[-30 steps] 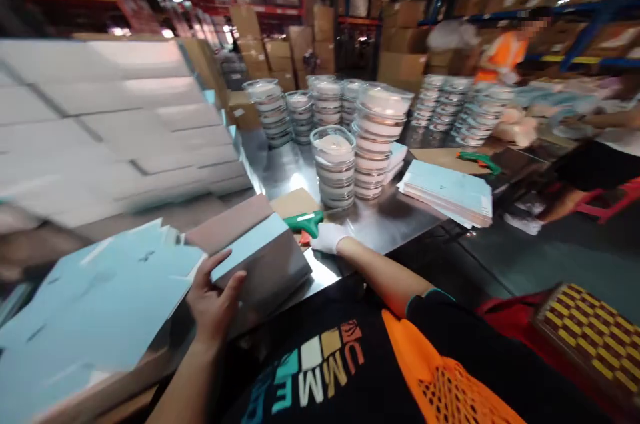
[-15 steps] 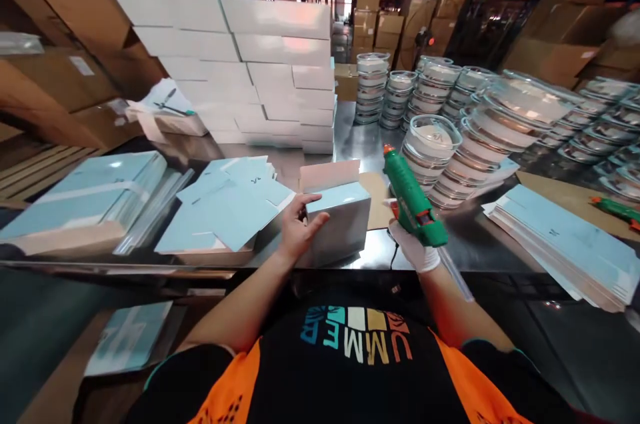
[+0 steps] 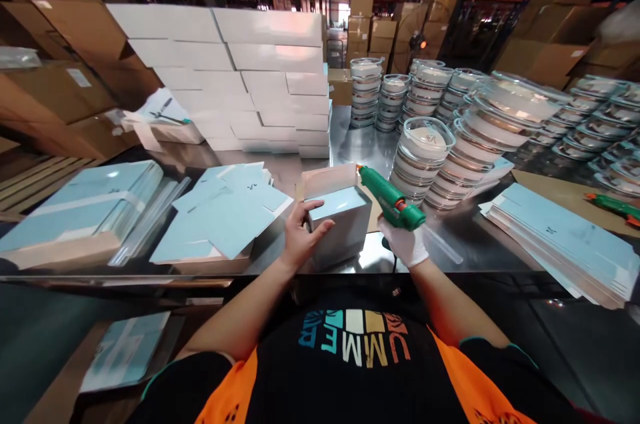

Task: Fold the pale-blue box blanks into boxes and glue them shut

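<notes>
My bare left hand (image 3: 304, 235) grips the left side of a small box (image 3: 343, 231), its thumb on the near face and its fingers over the top edge. The box has a pale blue top and a raised flap (image 3: 327, 179) at the back. In my white-gloved right hand (image 3: 404, 242) is a green glue gun (image 3: 390, 196), its orange nozzle close to the right end of that flap. A clear glue stick (image 3: 443, 244) trails from the back of the gun. From this angle I cannot tell whether the nozzle touches the flap.
Flat blue cartons lie on the left (image 3: 227, 211) and right (image 3: 560, 231). White boxes (image 3: 270, 71) are stacked behind, left of centre. Stacks of round glass containers (image 3: 423, 151) stand beyond the glue gun. Another green glue gun (image 3: 614, 206) lies far right.
The glue gun in my right hand has moved left, bringing its nozzle from right of the box to the raised flap. My left hand keeps its hold on the box.
</notes>
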Demonstrator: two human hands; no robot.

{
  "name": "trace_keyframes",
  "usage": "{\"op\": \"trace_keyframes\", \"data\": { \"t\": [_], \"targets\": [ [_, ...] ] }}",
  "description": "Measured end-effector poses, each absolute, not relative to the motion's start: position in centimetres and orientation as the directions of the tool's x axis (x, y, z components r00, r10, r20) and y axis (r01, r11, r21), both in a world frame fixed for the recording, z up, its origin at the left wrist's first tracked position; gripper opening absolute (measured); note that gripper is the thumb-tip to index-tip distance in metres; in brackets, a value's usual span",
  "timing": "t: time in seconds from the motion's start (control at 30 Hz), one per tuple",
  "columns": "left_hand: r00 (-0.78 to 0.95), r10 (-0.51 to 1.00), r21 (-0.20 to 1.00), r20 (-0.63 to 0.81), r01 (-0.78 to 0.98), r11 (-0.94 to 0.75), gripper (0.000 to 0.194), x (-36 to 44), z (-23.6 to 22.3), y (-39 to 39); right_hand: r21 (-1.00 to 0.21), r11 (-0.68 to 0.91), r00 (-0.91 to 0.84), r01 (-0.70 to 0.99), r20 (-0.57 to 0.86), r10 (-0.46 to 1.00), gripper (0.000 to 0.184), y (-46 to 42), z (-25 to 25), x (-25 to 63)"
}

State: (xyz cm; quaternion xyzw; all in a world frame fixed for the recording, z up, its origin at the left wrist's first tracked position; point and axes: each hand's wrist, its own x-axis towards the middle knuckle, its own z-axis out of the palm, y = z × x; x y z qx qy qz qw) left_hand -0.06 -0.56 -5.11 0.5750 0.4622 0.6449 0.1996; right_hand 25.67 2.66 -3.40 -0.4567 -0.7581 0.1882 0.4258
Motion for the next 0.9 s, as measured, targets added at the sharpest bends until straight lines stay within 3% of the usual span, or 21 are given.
{"op": "trace_keyframes", "data": {
  "t": [0.07, 0.13, 0.2, 0.27, 0.4, 0.53, 0.63, 0.77, 0.83, 0.9],
  "targets": [
    [-0.279, 0.794, 0.839, 0.540, 0.255, -0.481, 0.064, -0.3, -5.1, -0.4, -0.835, 0.359, -0.105, 0.417, 0.348, 0.932, 0.041, 3.9, -4.2, 26.0],
    [-0.298, 0.797, 0.849, 0.525, 0.245, -0.468, 0.067, -0.6, -5.1, -0.3, -0.968, 0.060, -0.014, 0.245, 0.058, 0.998, 0.051, 4.9, -4.9, 26.1],
    [-0.315, 0.795, 0.854, 0.518, 0.244, -0.460, 0.069, -0.8, -5.2, -0.1, -0.958, -0.192, 0.039, 0.214, -0.188, 0.981, 0.056, 5.6, -5.3, 26.3],
    [-0.329, 0.788, 0.854, 0.520, 0.234, -0.465, 0.070, -1.1, -5.4, 0.1, -0.912, -0.247, 0.120, 0.329, -0.219, 0.968, 0.053, 6.0, -5.4, 27.0],
    [-0.333, 0.777, 0.844, 0.535, 0.178, -0.505, 0.069, -1.1, -5.9, 0.7, -0.896, -0.118, 0.193, 0.428, -0.037, 0.981, 0.036, 6.1, -4.7, 27.5],
    [-0.271, 0.788, 0.833, 0.553, 0.148, -0.534, 0.072, -0.6, -6.4, 1.3, -0.957, 0.223, -0.102, 0.187, 0.207, 0.973, 0.063, 6.3, -2.9, 24.2],
    [-0.213, 0.782, 0.811, 0.586, 0.153, -0.565, 0.068, -0.4, -6.9, 1.8, -0.959, 0.277, -0.326, 0.058, 0.244, 0.913, 0.071, 6.9, -1.6, 22.0],
    [-0.284, 0.693, 0.742, 0.663, 0.130, -0.657, 0.057, -0.1, -7.4, 2.6, -0.924, 0.373, -0.438, 0.080, 0.304, 0.846, 0.079, 7.3, -1.6, 22.9],
    [-0.329, 0.626, 0.680, 0.707, 0.070, -0.730, 0.057, -0.2, -7.4, 3.0, -0.871, 0.476, -0.463, 0.125, 0.373, 0.804, 0.073, 7.1, -2.0, 23.9],
    [-0.246, 0.582, 0.611, 0.775, 0.058, -0.790, 0.053, -0.7, -7.1, 3.1, -0.811, 0.568, -0.497, 0.140, 0.439, 0.749, 0.054, 6.5, -2.3, 24.5]
  ]
}}
